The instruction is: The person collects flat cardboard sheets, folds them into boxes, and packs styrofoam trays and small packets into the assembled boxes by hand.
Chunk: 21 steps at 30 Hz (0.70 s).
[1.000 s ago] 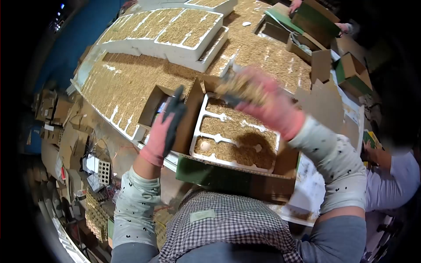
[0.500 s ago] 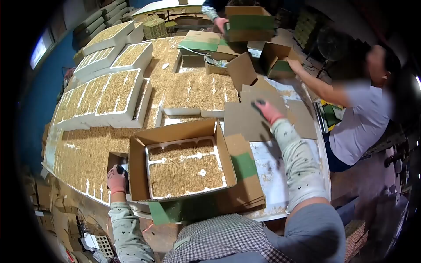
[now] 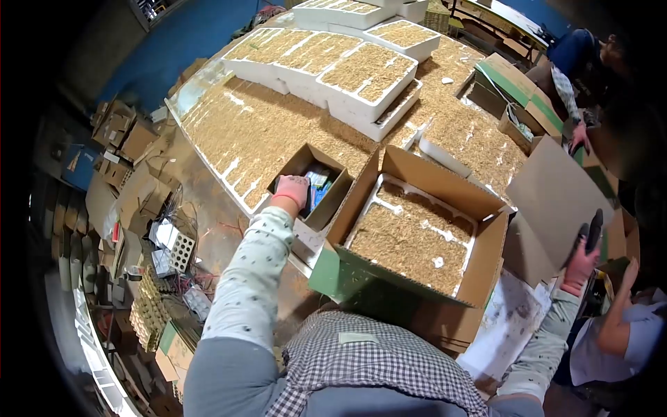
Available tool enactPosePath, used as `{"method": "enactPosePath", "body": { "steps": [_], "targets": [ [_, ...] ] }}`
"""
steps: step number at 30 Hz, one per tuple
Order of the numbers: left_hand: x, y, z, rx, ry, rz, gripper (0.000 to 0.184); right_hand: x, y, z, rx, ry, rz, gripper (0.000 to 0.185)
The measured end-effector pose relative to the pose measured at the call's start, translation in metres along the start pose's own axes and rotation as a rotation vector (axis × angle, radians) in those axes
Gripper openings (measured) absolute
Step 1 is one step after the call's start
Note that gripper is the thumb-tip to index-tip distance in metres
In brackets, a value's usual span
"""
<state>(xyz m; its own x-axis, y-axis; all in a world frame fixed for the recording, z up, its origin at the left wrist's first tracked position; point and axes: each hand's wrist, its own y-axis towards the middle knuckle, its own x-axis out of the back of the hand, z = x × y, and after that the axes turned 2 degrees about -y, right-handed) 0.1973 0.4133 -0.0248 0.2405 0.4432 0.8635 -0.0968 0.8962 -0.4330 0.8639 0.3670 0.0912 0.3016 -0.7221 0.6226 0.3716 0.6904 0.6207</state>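
My left hand (image 3: pixel 293 191), in a pink glove with dark fingertips, reaches into a small cardboard box (image 3: pixel 332 208) that holds blue packets (image 3: pixel 319 184). Its fingers are mostly hidden there. Right in front of me stands a large open carton (image 3: pixel 445 167) with green-marked flaps. A white foam tray (image 3: pixel 455 243) filled with brown, crumbly material sits inside it. My right hand (image 3: pixel 578 267), gloved alike, is at the right edge of a tilted cardboard sheet (image 3: pixel 552 201). Its fingers are stretched out and apart; whether they touch the sheet I cannot tell.
Stacked foam trays (image 3: pixel 368 76) with the same brown fill stand at the far side of the table. A green-striped carton (image 3: pixel 514 83) lies beyond the sheet. Two people (image 3: pixel 580 69) work at the right. Boxes and egg trays (image 3: pixel 149 313) crowd the floor at left.
My view has swung to the left. My left hand has moved from the small box's edge into it, where blue packets now show. My right hand has shifted towards the cardboard sheet's right edge.
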Motion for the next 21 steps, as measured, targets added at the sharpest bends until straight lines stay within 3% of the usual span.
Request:
{"method": "enactPosePath", "body": {
  "steps": [1, 4, 6, 8, 10, 11, 12, 13, 16, 17, 18, 19, 20, 21],
  "targets": [
    [0.006, -0.003, 0.001, 0.033, -0.114, -0.116, 0.038, 0.021, -0.001, 0.026, -0.219, 0.453, 0.062, 0.045],
    [0.027, -0.014, 0.012, 0.037, -0.201, -0.322, 0.038, 0.079, -0.023, 0.054, -0.071, 0.557, 0.031, 0.039],
    [0.013, -0.009, 0.033, -0.065, -0.269, -0.506, 0.033, 0.112, -0.045, 0.068, -0.097, 0.678, 0.046, 0.040],
    [0.042, -0.019, 0.047, 0.002, -0.290, -0.245, 0.035, 0.135, -0.061, 0.114, -0.082, 0.709, 0.048, 0.040],
    [0.101, -0.074, 0.029, -0.156, -0.634, -0.633, 0.025, 0.154, -0.074, 0.074, -0.293, 0.680, -0.010, 0.044],
    [0.122, -0.093, 0.012, -0.315, -0.690, -0.994, 0.024, 0.156, -0.072, 0.040, -0.239, 0.509, -0.036, 0.045],
    [0.154, -0.131, -0.016, -0.486, -0.753, -1.066, 0.029, 0.149, -0.073, 0.062, -0.236, 0.602, -0.064, 0.046],
    [0.168, -0.151, -0.044, -0.778, -0.545, -1.054, 0.034, 0.142, -0.075, 0.084, -0.231, 0.694, -0.092, 0.047],
    [0.169, -0.178, -0.082, -0.983, -0.389, -0.795, 0.040, 0.110, -0.075, 0.178, -0.212, 0.801, 0.119, 0.053],
    [0.182, -0.188, -0.072, -0.927, -0.591, -0.750, 0.042, 0.110, -0.077, 0.216, -0.248, 0.706, 0.330, 0.054],
    [0.199, -0.200, -0.058, -0.869, -0.785, -0.694, 0.045, 0.091, -0.081, 0.222, -0.031, 0.507, 0.410, 0.053],
    [0.212, -0.213, -0.050, -0.822, -0.736, -0.613, 0.047, 0.072, -0.086, 0.228, 0.193, 0.322, 0.443, 0.054],
    [0.208, -0.206, -0.057, -0.836, -0.565, -0.568, 0.046, 0.066, -0.081, 0.265, -0.110, 0.357, 0.886, 0.057],
    [0.197, -0.190, -0.071, -0.841, -0.399, -0.523, 0.045, 0.040, -0.089, 0.268, 0.099, 0.078, 0.911, 0.056]
  ]
}}
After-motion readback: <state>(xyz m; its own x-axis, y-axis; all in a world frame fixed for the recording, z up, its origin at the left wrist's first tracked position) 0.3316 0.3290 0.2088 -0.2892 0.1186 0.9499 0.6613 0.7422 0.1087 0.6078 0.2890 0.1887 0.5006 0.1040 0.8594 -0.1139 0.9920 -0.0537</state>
